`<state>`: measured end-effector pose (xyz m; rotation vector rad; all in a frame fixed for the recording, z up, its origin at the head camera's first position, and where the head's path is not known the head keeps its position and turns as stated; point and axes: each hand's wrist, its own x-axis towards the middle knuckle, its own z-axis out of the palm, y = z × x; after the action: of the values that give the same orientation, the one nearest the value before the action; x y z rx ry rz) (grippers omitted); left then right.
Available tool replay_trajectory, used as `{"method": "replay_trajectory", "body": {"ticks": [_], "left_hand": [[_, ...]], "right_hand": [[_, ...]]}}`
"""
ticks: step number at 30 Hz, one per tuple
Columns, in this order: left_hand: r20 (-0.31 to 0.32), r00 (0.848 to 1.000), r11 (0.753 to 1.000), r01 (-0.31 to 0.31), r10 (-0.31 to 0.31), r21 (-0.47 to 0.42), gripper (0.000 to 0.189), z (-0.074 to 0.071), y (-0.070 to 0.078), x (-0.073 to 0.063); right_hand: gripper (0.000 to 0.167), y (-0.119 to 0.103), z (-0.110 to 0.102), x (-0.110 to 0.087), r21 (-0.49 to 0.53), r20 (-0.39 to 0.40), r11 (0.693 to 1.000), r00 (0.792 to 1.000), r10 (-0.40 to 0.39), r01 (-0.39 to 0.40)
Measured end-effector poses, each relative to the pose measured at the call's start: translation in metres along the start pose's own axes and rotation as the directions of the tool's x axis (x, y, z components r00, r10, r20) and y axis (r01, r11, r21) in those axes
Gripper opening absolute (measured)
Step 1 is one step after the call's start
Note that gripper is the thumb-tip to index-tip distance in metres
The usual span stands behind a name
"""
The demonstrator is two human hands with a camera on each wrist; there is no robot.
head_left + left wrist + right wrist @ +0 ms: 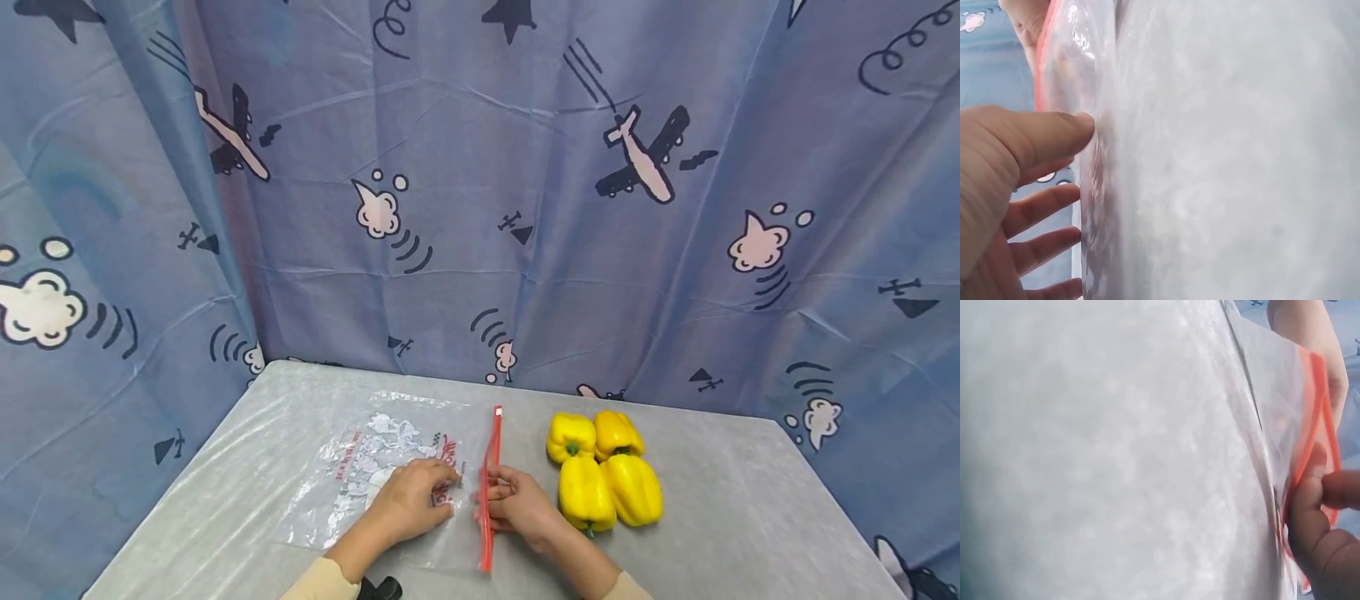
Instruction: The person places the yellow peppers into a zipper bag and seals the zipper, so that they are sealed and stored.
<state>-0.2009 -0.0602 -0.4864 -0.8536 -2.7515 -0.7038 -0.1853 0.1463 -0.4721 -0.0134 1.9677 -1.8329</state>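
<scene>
A clear plastic zip bag (367,475) with printed pictures and a red strip (487,517) along its mouth lies flat on the table. My left hand (412,496) rests on the bag's printed side, its thumb (1054,134) and spread fingertips touching the plastic. At the mouth, my right hand (521,504) grips the red edge with curled fingers. In the right wrist view the two red edges stand slightly apart around the thumb (1310,500). Several yellow bell peppers (587,493) sit in a cluster just right of the right hand.
The table (738,500) has a pale grey cover. A blue patterned curtain (450,208) hangs behind it and on both sides. A small black object (387,588) lies at the front edge, near the left forearm.
</scene>
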Motion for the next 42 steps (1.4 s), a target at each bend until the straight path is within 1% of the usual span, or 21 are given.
{"method": "replay_trajectory", "body": {"ticks": [7,13,16,20,23,26,31,35,38,42], "left_hand": [[0.004,1.0,0.998,0.008,-0.008,-0.063,0.035,-0.001,-0.002,-0.002],[-0.014,1.0,0.993,0.016,-0.018,-0.12,0.035,-0.001,-0.007,-0.003],[-0.004,1.0,0.989,0.022,-0.023,-0.143,0.037,-0.001,-0.009,-0.003],[0.013,1.0,0.99,0.016,-0.014,-0.14,0.042,-0.002,-0.011,-0.004],[0.017,1.0,0.991,0.013,-0.011,-0.132,0.045,-0.002,-0.012,-0.004],[0.024,1.0,0.989,0.023,-0.02,-0.144,0.049,-0.003,-0.011,-0.004],[0.041,0.999,0.982,0.037,-0.03,-0.184,0.058,-0.007,-0.01,-0.003],[0.056,0.998,0.976,0.041,-0.03,-0.216,0.068,-0.01,-0.011,-0.002],[0.062,0.998,0.969,0.037,-0.023,-0.244,0.077,-0.012,-0.01,-0.002],[0.054,0.999,0.952,0.021,-0.005,-0.304,0.081,-0.019,-0.008,-0.001]], "right_hand": [[0.065,0.003,-0.002,0.002,0.006,0.053,1.0,0.998,-0.028,0.028],[0.067,0.004,-0.003,0.003,-0.023,0.077,0.999,0.996,-0.038,0.04],[0.068,0.003,-0.002,0.004,-0.032,0.084,0.998,0.996,-0.043,0.046],[0.069,0.002,-0.001,0.006,-0.102,0.077,0.989,0.993,-0.095,0.103],[0.069,0.001,0.001,0.009,-0.179,0.072,0.971,0.987,-0.147,0.158],[0.069,0.0,0.001,0.012,-0.202,0.085,0.964,0.984,-0.157,0.171],[0.072,-0.001,-0.002,0.016,-0.148,0.15,0.976,0.979,-0.141,0.163],[0.076,-0.004,-0.005,0.015,-0.081,0.208,0.984,0.968,-0.137,0.157],[0.077,-0.006,-0.007,0.014,-0.052,0.232,0.987,0.963,-0.134,0.15],[0.077,-0.009,-0.009,0.011,-0.04,0.255,0.988,0.957,-0.138,0.153]]}}
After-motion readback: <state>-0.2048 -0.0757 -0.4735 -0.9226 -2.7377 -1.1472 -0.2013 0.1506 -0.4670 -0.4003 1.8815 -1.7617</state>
